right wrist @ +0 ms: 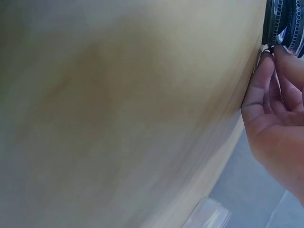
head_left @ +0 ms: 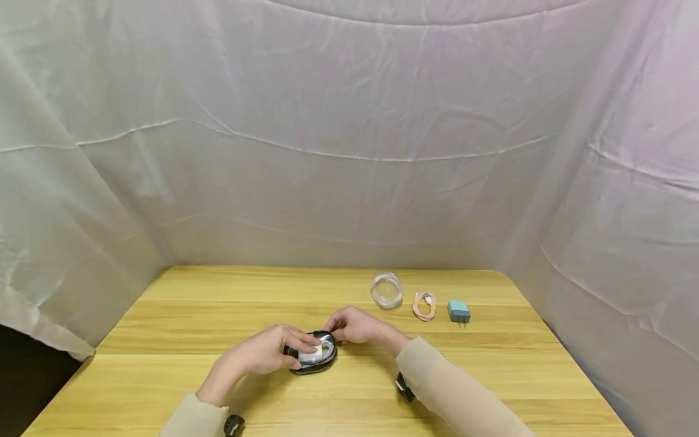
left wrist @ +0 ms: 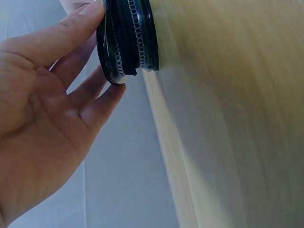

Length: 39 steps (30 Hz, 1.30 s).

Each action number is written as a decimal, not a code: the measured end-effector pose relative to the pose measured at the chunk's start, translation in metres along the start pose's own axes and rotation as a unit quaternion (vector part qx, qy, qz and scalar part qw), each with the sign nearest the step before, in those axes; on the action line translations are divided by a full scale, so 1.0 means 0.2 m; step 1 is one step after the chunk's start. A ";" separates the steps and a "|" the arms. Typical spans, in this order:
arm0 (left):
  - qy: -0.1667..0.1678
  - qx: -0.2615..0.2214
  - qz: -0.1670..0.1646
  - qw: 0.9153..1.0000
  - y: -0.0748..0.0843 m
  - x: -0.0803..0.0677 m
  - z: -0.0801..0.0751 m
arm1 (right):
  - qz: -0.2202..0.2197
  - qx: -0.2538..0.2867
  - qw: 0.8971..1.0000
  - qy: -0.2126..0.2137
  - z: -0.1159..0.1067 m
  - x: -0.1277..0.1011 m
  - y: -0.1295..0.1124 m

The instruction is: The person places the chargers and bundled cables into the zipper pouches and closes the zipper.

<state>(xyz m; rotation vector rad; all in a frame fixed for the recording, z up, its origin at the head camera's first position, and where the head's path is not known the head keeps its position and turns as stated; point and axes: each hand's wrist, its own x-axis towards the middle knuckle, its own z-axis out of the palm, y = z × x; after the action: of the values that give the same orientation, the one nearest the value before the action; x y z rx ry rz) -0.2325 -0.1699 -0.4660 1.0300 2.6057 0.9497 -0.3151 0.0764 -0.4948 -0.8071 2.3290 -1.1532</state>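
Wooden table (head_left: 180, 328) is carrying everything, with white cloth (head_left: 349, 139) hanging behind and to both sides. Near the front edge, about midway along, a small black zippered pouch (head_left: 312, 354) with a clear window is lying flat — both hands are gripping it. The left hand (head_left: 262, 352) is curling over its left side, thumb and fingers pinching the rim; the right hand (head_left: 355, 326) is pinching its far right edge. Toward the back right are sitting 3 small things: a clear round case (head_left: 386, 289), a coiled pink cable (head_left: 424, 304) and a blue charger plug (head_left: 459, 311).
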 end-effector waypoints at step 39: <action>0.005 0.000 -0.011 1.000 0.04 0.00 0.02 | -0.002 -0.076 0.997 0.014 0.00 -0.02 -0.01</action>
<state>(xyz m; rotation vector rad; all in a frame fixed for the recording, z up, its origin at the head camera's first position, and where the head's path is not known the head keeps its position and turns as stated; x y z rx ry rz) -0.2277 -0.1640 -0.4640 0.9972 2.6190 0.9533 -0.3120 0.0785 -0.4919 -0.8541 2.4631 -1.0036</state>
